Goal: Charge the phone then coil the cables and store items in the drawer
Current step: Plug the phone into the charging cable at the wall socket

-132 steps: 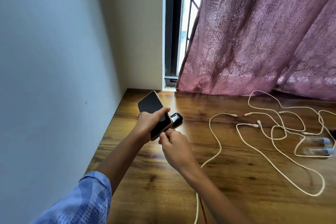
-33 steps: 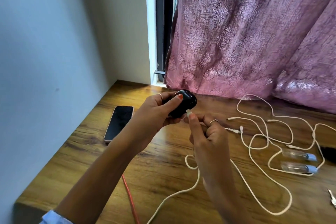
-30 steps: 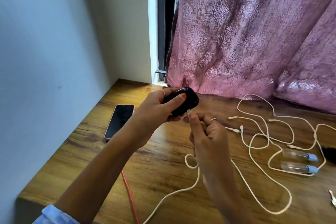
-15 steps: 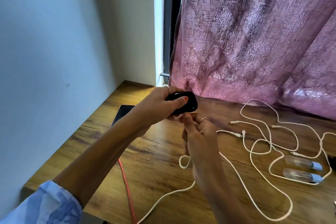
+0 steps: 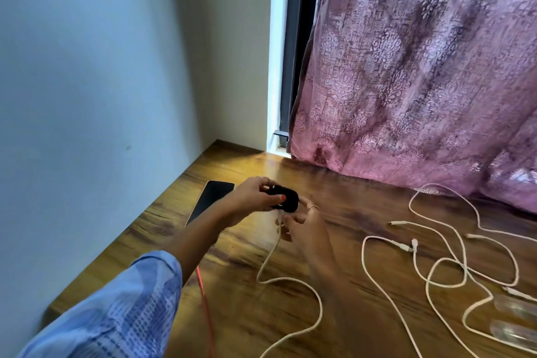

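Observation:
My left hand grips a small black rounded case above the wooden table. Just below it, my right hand pinches the plug end of a white cable, held right at the case's underside. That cable loops down over the table toward the front edge. The phone lies flat, screen up and dark, by the left wall, behind my left wrist. Several more white cables sprawl tangled on the right half of the table.
A thin red cable runs under my left forearm toward the front edge. Two clear tubes lie at the far right. A pink curtain hangs along the back, with walls at the left and the corner.
Earlier my left hand held the phone; it now lies on the table. Over the last second both hands, with the black case and cable plug, have moved lower toward the table and the view tilted up.

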A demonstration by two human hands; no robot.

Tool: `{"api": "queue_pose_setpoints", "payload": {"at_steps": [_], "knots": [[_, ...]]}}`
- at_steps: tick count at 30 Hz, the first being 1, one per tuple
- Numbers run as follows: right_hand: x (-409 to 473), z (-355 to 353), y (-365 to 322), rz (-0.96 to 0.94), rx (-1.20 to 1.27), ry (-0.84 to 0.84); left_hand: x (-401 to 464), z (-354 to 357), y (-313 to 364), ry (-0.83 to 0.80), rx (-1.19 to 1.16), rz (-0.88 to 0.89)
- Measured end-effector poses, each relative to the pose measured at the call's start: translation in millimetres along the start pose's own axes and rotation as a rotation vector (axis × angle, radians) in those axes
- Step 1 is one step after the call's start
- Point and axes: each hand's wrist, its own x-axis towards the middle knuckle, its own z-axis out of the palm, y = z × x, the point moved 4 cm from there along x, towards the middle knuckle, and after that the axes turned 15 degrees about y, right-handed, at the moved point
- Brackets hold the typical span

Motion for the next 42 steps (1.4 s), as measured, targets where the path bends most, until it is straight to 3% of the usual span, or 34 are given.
{"api": "queue_pose_setpoints", "payload": {"at_steps": [4,8,19,24,26,30,34,38,42], "knots": [[34,16,25,0.051,-0.098,-0.025,27,2,-34,0.045,0.052,-0.04],[58,31,48,0.101,-0.162,-0.008,45,6,-56,0.115,0.218,0.026],[87,41,84,0.173,-0.188,0.031,79,11,-99,0.104,0.501,0.119],[83,43,79,0.191,-0.215,0.028,79,10,-97,0.086,0.515,0.099],[78,39,70,0.166,-0.267,0.077,72,4,-90,0.098,0.419,0.088],[68,24,44,0.082,-0.253,0.256,43,-35,-70,0.273,0.299,0.197],[45,37,15,-0.004,-0.176,0.302,-3,-95,-71,0.551,0.229,0.232],[-10,79,-5,-0.091,-0.135,0.178,-66,-152,-91,0.773,0.256,0.269],[-88,131,-11,-0.168,-0.126,-0.037,-133,-192,-128,0.854,0.282,0.228]]}}
